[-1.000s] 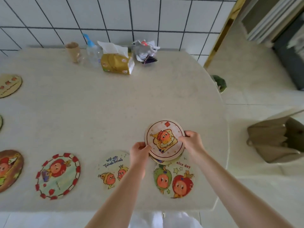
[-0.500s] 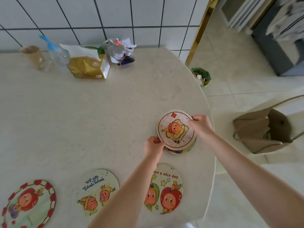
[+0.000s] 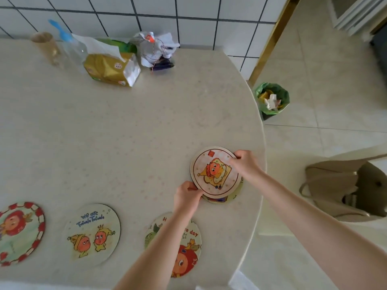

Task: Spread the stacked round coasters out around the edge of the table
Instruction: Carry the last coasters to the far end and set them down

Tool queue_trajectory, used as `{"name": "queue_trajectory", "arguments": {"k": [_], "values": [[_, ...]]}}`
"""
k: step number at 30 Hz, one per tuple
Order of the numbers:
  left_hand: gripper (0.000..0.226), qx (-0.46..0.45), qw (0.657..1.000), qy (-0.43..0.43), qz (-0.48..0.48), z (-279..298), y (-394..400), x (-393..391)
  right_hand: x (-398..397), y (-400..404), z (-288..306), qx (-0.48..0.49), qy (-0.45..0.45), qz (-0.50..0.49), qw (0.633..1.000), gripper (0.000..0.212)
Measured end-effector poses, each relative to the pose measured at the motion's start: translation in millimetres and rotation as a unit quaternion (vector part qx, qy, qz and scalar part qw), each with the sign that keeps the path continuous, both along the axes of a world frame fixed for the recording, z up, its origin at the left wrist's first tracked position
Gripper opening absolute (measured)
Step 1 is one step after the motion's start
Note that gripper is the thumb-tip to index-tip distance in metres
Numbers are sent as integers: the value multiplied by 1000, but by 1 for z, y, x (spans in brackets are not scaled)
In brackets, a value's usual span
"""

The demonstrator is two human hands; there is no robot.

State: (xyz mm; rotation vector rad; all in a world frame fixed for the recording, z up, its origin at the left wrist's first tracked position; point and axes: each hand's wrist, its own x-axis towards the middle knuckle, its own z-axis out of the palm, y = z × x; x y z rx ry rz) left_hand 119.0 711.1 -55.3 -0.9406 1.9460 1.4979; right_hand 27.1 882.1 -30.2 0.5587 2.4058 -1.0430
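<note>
Gripping remaining stack [image 3: 215, 171] at table's [image 3: 125, 126] 4 o'clock edge, left hand [image 3: 187, 196] and right hand [image 3: 246, 164] fingers pinching rim; three coasters [image 3: 92, 232] lying at 6; several remaining.

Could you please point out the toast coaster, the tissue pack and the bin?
toast coaster [image 3: 215, 171]: head view, its printed middle.
tissue pack [image 3: 111, 70]: head view, its yellow side.
bin [image 3: 281, 95]: head view, its green liner rim.

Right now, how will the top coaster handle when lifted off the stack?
The top coaster looks thin and flat, so probably stiff and light. The left hand and right hand pinch opposite rims. It lies flat, so unlikely to roll.
</note>
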Motion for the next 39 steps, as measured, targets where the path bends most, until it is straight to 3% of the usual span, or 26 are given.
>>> {"name": "queue_trajectory", "arguments": {"k": [3,8,16,27,39], "values": [[5,-52,999,14,-8,2,8,2,-2,6,-1,-1,6,28,1000,14],[9,-122,990,57,33,11,17,-11,-20,14,7,-59,16,36,997,20],[13,-49,988,88,118,32,10,-103,-81,23,34,-154,-1,-18,988,11],[22,-58,986,144,56,31,-2,-244,-157,20,13,-254,-54,-145,955,13],[34,-123,978,168,-25,1,-6,-297,-171,19,-15,-202,-79,-124,968,12]]}}
